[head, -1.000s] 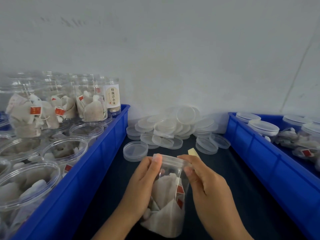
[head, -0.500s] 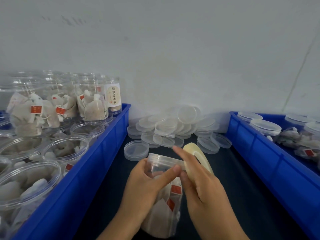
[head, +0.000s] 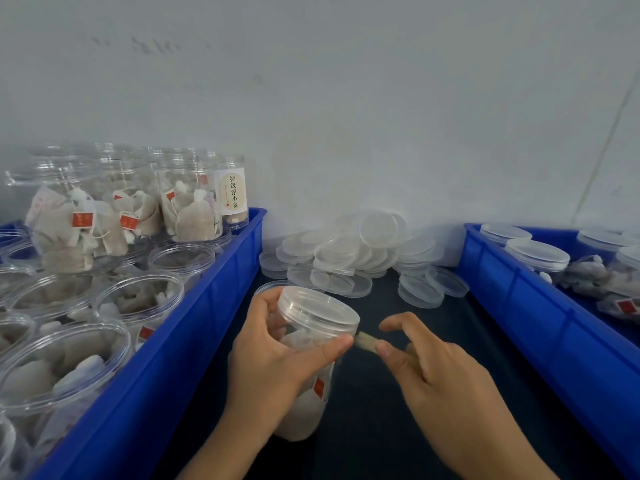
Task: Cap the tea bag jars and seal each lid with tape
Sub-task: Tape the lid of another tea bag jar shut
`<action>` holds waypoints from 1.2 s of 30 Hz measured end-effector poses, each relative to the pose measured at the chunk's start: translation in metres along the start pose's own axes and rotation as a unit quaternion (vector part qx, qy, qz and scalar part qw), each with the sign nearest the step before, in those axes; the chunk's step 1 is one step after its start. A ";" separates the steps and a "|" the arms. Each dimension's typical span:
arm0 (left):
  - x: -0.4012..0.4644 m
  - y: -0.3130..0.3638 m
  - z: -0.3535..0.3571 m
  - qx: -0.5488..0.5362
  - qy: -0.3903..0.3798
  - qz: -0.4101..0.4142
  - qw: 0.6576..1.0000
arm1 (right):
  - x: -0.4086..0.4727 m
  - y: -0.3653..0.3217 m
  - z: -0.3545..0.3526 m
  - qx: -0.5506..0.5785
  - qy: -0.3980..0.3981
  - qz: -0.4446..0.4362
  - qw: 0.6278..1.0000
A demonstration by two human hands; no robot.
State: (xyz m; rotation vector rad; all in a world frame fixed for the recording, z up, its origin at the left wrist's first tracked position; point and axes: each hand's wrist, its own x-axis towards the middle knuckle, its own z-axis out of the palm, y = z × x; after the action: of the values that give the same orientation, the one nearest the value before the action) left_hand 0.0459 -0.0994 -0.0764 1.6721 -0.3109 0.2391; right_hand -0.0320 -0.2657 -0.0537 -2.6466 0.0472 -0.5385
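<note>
Capped tea bag jar [head: 313, 341] tilted, held over dark tabletop [head: 433, 393] btwn blue bins; left hand [head: 273, 362] wrapped round jar just under lid [head: 320, 311], thumb pressing tape [head: 365, 341] at rim; right hand [head: 436, 368] pinching tape strip taut, roll mostly hidden; jar prob light, thin clear plastic, slick, squashes if squeezed; best held at stiff threaded neck; tape thin, sticky, tears easily.
</note>
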 end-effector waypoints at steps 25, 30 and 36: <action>0.004 0.000 -0.003 -0.159 -0.222 -0.128 0.953 | 0.004 0.012 0.004 0.027 -0.016 0.001 1.000; 0.001 -0.003 -0.004 -0.200 -0.236 -0.123 0.943 | 0.004 0.010 0.008 0.001 0.003 -0.019 1.000; 0.003 -0.006 0.000 -0.180 -0.196 -0.113 0.957 | 0.003 0.007 0.010 -0.017 0.027 -0.028 0.999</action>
State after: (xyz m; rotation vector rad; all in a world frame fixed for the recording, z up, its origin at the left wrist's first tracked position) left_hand 0.0509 -0.0992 -0.0808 1.3683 -0.4280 -0.3109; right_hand -0.0249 -0.2683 -0.0644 -2.6734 -0.0013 -0.6324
